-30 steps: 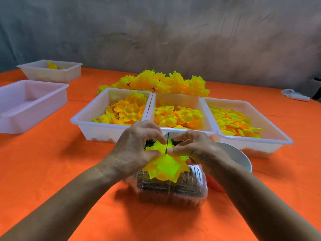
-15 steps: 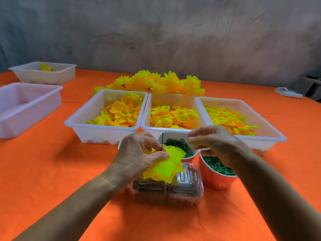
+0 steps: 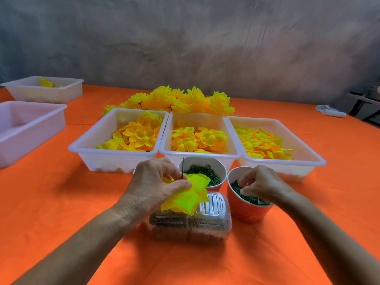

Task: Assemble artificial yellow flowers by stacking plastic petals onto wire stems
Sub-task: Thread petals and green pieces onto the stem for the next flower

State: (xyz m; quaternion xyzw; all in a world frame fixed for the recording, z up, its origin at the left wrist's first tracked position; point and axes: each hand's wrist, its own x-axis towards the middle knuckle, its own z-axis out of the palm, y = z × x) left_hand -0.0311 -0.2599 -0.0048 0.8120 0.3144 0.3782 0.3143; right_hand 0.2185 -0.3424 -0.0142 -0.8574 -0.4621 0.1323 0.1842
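My left hand (image 3: pixel 156 182) grips a stack of yellow petals (image 3: pixel 188 199) threaded on a thin dark wire stem (image 3: pixel 182 167) that sticks up above my fingers. It hovers over a clear plastic box (image 3: pixel 205 225) of dark stems. My right hand (image 3: pixel 261 183) reaches into an orange paper cup (image 3: pixel 246 210) of green pieces (image 3: pixel 253 199), fingertips curled down into them; whether it pinches a piece is hidden. Three white trays (image 3: pixel 115 155) (image 3: pixel 197 155) (image 3: pixel 308 163) behind hold loose yellow-orange petals.
A second cup (image 3: pixel 202 163) with green rings stands behind the petals. Finished yellow flowers (image 3: pixel 174 99) lie heaped behind the trays. Two more white trays (image 3: pixel 28 128) (image 3: pixel 45 91) stand at the left. A white object (image 3: pixel 330 111) lies at the far right edge of the orange table.
My right hand left the petal stack, moved right and dipped into the orange cup of green pieces. My left hand kept hold of the petals and stem.
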